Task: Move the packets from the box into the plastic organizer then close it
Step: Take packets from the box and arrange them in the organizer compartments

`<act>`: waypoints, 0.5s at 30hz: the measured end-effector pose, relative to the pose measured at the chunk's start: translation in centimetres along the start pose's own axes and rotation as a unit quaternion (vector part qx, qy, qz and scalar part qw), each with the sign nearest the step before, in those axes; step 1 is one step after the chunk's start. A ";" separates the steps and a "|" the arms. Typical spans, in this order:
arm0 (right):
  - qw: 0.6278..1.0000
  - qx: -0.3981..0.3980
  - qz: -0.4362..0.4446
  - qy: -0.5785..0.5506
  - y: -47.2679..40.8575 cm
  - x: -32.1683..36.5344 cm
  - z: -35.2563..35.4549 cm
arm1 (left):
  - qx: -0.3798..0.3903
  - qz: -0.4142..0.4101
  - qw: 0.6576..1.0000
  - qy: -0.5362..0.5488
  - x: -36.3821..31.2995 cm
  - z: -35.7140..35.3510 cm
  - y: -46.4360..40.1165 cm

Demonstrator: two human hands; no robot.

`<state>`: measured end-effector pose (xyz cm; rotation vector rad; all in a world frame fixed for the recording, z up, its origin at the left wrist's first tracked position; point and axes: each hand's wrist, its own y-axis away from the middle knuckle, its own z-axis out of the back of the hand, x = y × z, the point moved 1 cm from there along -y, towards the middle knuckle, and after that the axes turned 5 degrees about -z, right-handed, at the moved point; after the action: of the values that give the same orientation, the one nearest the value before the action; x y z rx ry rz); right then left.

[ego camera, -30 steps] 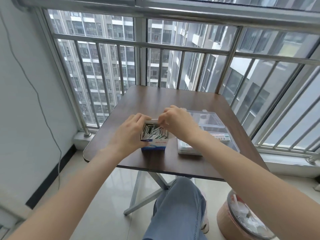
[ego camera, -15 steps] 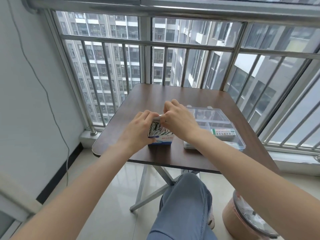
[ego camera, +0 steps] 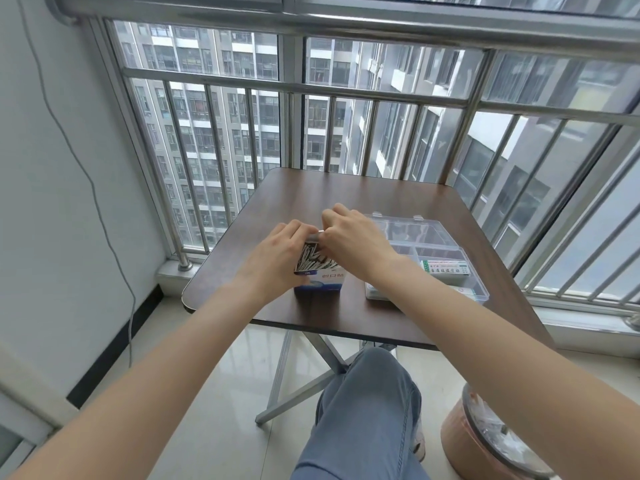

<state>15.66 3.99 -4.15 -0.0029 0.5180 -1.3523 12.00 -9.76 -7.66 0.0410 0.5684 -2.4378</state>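
Early stage: the box (ego camera: 318, 271) at the counter's (ego camera: 346, 195) 6 o'clock edge is full of packets (ego camera: 313, 259). Left hand (ego camera: 277, 258) holds it; right hand (ego camera: 349, 237) pinches its flap. The organizer (ego camera: 433, 237), at 3 o'clock, lies open.

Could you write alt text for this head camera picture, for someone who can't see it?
Two bare hands, left hand and right hand, meet over an open blue and white cardboard box packed with thin packets on a brown square table. A clear plastic organizer lies open to its right, by a barred window.
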 end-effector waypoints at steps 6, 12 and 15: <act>0.999 -0.032 0.005 -0.024 -0.2 -0.1 -0.7 | 0.006 -0.001 1.000 -0.003 0.0 0.2 -0.1; 0.995 -0.025 -0.013 -0.091 0.0 -0.6 -1.0 | 0.010 0.007 1.000 0.006 0.2 0.1 -0.1; 0.986 -0.023 -0.047 -0.161 0.5 -1.4 -0.8 | 0.027 0.023 0.999 0.012 0.3 0.0 -0.3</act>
<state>15.65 5.64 -4.45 -0.2831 0.2789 -1.3981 11.53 -9.72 -7.62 0.1050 0.5082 -2.4113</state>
